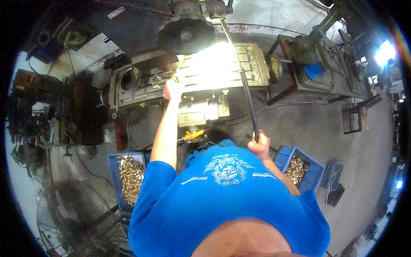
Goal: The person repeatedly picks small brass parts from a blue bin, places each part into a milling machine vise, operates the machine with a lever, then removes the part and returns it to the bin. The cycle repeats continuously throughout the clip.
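My right hand [260, 145] is wrapped round the dark lower end of a long lever [248, 94], which slants up to the machine head [186, 34]. Ahead of me, my left hand [172, 90] is closed at the front of the slotted machine table [201, 85], beside a small metal fixture [158, 79]. Whatever its fingers hold is too small and hidden to make out. Strong lamp glare washes out the middle of the table. Below the table, a tool with a yellow-orange handle [194, 135] lies in front of my body.
A blue bin [112, 171] of small brass-coloured parts stands at my left, and another blue bin [314, 171] of them at my right. A caged fan [72, 218] is at lower left. Metal stands hold a bright blue item [314, 70] at far right. Dark machinery [85, 111] fills the left.
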Motion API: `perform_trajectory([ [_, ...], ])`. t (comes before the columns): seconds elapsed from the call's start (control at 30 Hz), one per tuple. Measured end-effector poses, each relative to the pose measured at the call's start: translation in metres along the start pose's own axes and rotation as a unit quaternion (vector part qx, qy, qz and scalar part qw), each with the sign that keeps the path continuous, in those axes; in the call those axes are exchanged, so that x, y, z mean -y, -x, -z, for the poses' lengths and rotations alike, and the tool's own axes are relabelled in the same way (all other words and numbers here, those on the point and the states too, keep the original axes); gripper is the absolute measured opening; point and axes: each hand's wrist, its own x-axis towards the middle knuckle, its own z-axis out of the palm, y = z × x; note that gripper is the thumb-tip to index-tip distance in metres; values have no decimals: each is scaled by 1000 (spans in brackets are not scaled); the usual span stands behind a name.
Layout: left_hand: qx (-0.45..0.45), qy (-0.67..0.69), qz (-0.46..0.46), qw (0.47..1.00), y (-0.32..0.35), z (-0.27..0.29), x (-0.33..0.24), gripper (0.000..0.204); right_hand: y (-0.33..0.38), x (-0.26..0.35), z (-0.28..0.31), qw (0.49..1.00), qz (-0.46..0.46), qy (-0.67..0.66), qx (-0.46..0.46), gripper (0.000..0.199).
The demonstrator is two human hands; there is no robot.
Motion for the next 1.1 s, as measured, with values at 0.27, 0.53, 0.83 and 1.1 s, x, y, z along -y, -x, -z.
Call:
perform_trajectory([
  [0.27, -8, -3, -16, 1000, 0, -1, 1, 63, -3, -13, 0, 1000, 4, 15, -12, 21],
  [0.53, 3, -8, -5, 1000, -1, 1, -1, 66, -5, -16, -1, 998, 25, 47, -15, 13],
  [0.83, -10, 0, 4, 1000, -9, -10, 6, 68, -7, -14, 0, 999, 20, 46, -5, 19],
  [1.1, 1, -8, 9, 1000, -7, -6, 3, 70, -9, -21, -1, 998, 34, 43, -9, 20],
])
